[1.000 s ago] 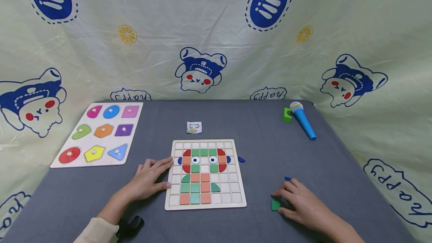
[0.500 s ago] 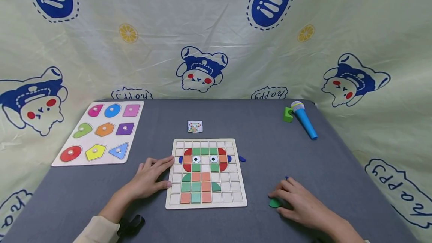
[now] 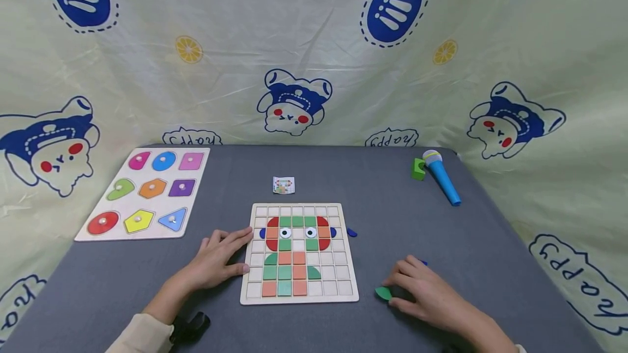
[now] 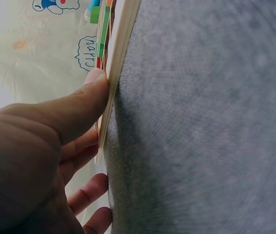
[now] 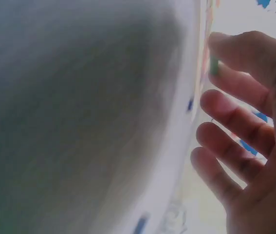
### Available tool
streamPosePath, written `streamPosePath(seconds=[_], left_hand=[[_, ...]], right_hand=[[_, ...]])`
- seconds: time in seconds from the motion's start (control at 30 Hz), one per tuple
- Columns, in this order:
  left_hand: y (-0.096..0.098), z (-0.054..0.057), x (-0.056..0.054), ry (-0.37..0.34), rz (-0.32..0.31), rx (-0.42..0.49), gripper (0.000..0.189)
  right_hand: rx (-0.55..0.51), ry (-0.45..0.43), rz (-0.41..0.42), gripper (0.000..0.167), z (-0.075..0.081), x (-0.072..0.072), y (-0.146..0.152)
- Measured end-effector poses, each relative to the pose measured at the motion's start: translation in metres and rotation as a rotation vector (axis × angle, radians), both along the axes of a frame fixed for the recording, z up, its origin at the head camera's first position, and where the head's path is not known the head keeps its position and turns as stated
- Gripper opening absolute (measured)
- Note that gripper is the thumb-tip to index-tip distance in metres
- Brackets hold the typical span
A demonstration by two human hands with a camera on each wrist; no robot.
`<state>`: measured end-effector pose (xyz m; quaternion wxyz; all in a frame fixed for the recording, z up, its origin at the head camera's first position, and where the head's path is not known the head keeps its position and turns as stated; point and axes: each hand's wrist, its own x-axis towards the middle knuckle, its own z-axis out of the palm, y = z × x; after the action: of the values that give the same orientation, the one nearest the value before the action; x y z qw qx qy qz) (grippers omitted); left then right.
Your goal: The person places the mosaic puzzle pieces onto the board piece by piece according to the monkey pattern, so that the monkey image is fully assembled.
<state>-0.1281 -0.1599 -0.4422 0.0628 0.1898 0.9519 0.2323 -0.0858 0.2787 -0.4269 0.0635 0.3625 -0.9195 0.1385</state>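
A wooden grid board (image 3: pixel 331 288) bears green, orange, red and blue tiles and two eye tiles. At its left edge rests my left hand (image 3: pixel 218 260), with the fingertips and thumb touching the rim; the left wrist view shows the thumb (image 4: pixel 86 105) against the board's side. To the right of the board, my right hand (image 3: pixel 427 293) pinches a green quarter-round tile (image 3: pixel 383 293) between thumb and forefinger, low over the grey table. In the right wrist view the green tile (image 5: pixel 214 66) shows edge-on, while the other fingers are spread apart.
A blue tile (image 3: pixel 351 232) lies just right of the board, and another (image 3: pixel 424 262) peeks out behind my right hand. Further back are a small picture card (image 3: pixel 283 185), a toy microphone (image 3: pixel 444 178) and a green block (image 3: pixel 418 169). A shape puzzle (image 3: pixel 162 206) lies at the left.
My right hand has closed its pinch on the green tile and moved left with it, turning it slightly. The left hand and the board have stayed in place.
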Motion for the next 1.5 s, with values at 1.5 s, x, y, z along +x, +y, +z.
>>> streamPosePath(seconds=[1.5], left_hand=[[0.0, 0.001, -0.001, 0.007, -0.003, -0.003, 0.069]], right_hand=[[0.126, 0.115, 0.164, 0.026, -0.006, -0.022, -0.225]])
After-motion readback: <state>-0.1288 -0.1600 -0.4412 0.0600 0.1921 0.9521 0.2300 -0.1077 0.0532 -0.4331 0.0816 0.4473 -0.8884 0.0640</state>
